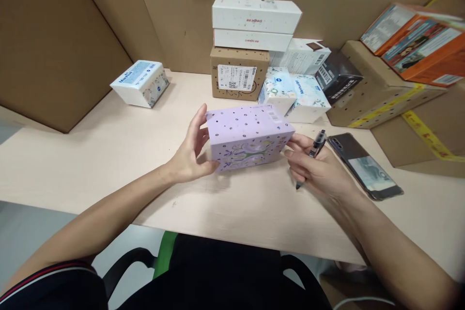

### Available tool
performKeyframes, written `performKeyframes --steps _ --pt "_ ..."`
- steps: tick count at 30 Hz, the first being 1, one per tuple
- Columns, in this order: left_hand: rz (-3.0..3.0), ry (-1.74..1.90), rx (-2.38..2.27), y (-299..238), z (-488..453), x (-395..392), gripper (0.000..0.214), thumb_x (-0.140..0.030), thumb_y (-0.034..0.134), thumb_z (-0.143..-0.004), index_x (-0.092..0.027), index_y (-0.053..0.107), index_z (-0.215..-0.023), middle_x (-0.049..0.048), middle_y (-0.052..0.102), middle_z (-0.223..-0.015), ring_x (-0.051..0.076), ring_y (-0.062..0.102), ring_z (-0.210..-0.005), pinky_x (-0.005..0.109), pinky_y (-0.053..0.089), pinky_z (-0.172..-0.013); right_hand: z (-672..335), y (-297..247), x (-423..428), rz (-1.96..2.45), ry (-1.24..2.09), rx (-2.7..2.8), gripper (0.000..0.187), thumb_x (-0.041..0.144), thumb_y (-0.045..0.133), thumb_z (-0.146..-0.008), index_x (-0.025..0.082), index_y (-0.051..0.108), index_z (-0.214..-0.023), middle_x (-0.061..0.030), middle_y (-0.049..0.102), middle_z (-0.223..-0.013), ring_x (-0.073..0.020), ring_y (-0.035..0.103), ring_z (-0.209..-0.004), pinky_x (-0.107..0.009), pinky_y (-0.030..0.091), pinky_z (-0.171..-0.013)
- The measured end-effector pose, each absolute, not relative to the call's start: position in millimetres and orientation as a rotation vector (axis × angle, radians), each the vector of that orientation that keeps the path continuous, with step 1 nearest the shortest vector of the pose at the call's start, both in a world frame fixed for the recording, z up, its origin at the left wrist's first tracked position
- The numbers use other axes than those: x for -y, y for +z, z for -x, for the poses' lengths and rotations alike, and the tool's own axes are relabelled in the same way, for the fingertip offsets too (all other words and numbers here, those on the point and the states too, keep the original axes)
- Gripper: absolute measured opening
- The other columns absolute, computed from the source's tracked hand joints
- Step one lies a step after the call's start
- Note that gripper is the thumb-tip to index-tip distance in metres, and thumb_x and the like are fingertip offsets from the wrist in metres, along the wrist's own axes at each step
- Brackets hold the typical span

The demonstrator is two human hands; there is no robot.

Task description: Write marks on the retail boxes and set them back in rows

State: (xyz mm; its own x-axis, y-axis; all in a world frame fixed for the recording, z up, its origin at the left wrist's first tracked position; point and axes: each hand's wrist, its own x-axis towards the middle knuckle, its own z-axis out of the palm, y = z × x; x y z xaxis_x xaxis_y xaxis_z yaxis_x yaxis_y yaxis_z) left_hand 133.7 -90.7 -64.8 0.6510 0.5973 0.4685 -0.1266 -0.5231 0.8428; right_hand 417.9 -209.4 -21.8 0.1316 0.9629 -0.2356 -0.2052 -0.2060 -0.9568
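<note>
A lilac box [250,128] with small dark circles and a floral front is held between my two hands over the table. My left hand [194,152] grips its left end, thumb at the lower front corner and fingers behind. At the right end, the fingers of my right hand [314,164] touch the box's edge. That same hand also holds a black pen [318,144], its tip pointing down toward the tabletop. The underside and back of the box are hidden.
A phone [365,164] lies right of my right hand. Behind the lilac box stand a brown carton [218,75], white boxes [254,14] and floral tissue packs [308,101]. Another tissue pack [140,82] sits at left. Orange boxes [417,43] rest on cartons at right. Large cardboard boxes [174,24] wall the back.
</note>
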Motion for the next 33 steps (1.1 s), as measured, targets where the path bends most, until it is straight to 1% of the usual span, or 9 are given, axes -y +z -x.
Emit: performKeyframes --steps 2,5,7,9,12,16,20,26,33 --pt "-2.002 0.954 -0.374 -67.3 -132.5 88.3 0.124 -0.043 0.089 -0.075 -0.040 0.003 -0.165 0.0129 0.025 -0.167 0.039 0.040 -0.148 0.063 0.036 -0.122 -420.5 -15.1 209.3 1.315 1.313 0.814 0.039 0.027 0.081 -0.078 0.025 0.073 -0.116 0.0051 0.064 -0.071 -0.0032 0.027 -0.040 -0.023 0.026 -0.038" --pt "-2.053 0.924 -0.376 -67.8 -131.6 87.9 0.118 -0.040 0.086 -0.077 -0.040 0.006 -0.164 0.0127 0.028 -0.164 0.037 0.042 -0.146 0.061 0.036 -0.122 -433.9 3.5 210.2 1.262 1.139 0.765 0.013 0.026 0.068 -0.088 0.024 0.078 -0.095 -0.0017 0.073 -0.089 -0.0029 0.026 -0.041 -0.024 0.029 -0.039" --pt "-2.061 0.920 -0.378 -66.9 -131.6 89.0 0.116 -0.035 0.085 -0.076 -0.040 0.009 -0.163 0.0116 0.029 -0.163 0.037 0.038 -0.149 0.062 0.035 -0.122 -447.6 17.9 211.8 1.192 0.982 0.757 0.029 0.028 0.053 -0.096 0.023 0.079 -0.081 -0.0066 0.074 -0.101 -0.0066 0.040 -0.047 -0.027 0.041 -0.047" --pt "-2.081 0.936 -0.382 -66.3 -131.6 90.0 0.113 -0.031 0.084 -0.074 -0.041 0.014 -0.162 0.0103 0.028 -0.161 0.039 0.030 -0.152 0.062 0.033 -0.123 -460.2 30.6 213.1 1.207 0.825 0.772 0.052 0.039 0.037 -0.104 0.023 0.079 -0.077 -0.0111 0.071 -0.092 -0.0159 0.059 -0.064 -0.034 0.052 -0.061" --pt "-2.145 0.966 -0.382 -66.7 -131.2 90.2 0.105 -0.027 0.081 -0.071 -0.042 0.025 -0.158 0.0079 0.026 -0.159 0.039 0.021 -0.155 0.064 0.028 -0.126 -467.0 44.6 211.2 1.354 0.667 0.793 0.075 0.065 0.024 -0.103 0.023 0.077 -0.073 -0.0122 0.062 -0.069 -0.0213 0.063 -0.061 -0.036 0.048 -0.053" --pt "-2.186 0.921 -0.379 -66.1 -130.1 91.6 0.095 -0.021 0.077 -0.068 -0.042 0.035 -0.151 0.0073 0.029 -0.155 0.040 0.020 -0.154 0.067 0.024 -0.126 -446.6 55.8 198.6 1.348 0.800 0.915 0.064 0.074 0.044 -0.096 0.022 0.077 -0.081 -0.0080 0.065 -0.062 -0.0175 0.061 -0.053 -0.034 0.050 -0.052" --pt "-2.194 0.883 -0.379 -64.7 -130.3 95.4 0.092 -0.017 0.075 -0.068 -0.041 0.039 -0.149 0.0085 0.029 -0.154 0.041 0.017 -0.154 0.068 0.024 -0.125 -409.5 54.1 180.5 1.211 0.906 1.208 0.019 0.035 0.082 -0.081 0.025 0.071 -0.094 0.0010 0.070 -0.075 -0.0140 0.067 -0.066 -0.029 0.055 -0.063" --pt "-2.195 0.908 -0.362 -64.9 -132.2 98.0 0.089 -0.022 0.077 -0.073 -0.040 0.037 -0.150 0.0094 0.024 -0.157 0.042 0.015 -0.154 0.070 0.023 -0.125 -376.3 36.3 168.0 1.268 0.772 1.296 0.016 0.034 0.062 -0.095 0.025 0.057 -0.083 0.0023 0.065 -0.070 -0.0103 0.058 -0.052 -0.024 0.046 -0.047" --pt "-2.142 0.984 -0.392 -63.8 -136.3 100.8 0.075 -0.032 0.082 -0.081 -0.042 0.045 -0.145 0.0080 0.031 -0.154 0.039 0.028 -0.151 0.065 0.032 -0.124 -377.3 31.5 169.4 1.407 0.613 1.436 0.026 0.042 0.061 -0.096 0.024 0.062 -0.076 -0.0017 0.063 -0.069 -0.0139 0.057 -0.060 -0.026 0.041 -0.051"
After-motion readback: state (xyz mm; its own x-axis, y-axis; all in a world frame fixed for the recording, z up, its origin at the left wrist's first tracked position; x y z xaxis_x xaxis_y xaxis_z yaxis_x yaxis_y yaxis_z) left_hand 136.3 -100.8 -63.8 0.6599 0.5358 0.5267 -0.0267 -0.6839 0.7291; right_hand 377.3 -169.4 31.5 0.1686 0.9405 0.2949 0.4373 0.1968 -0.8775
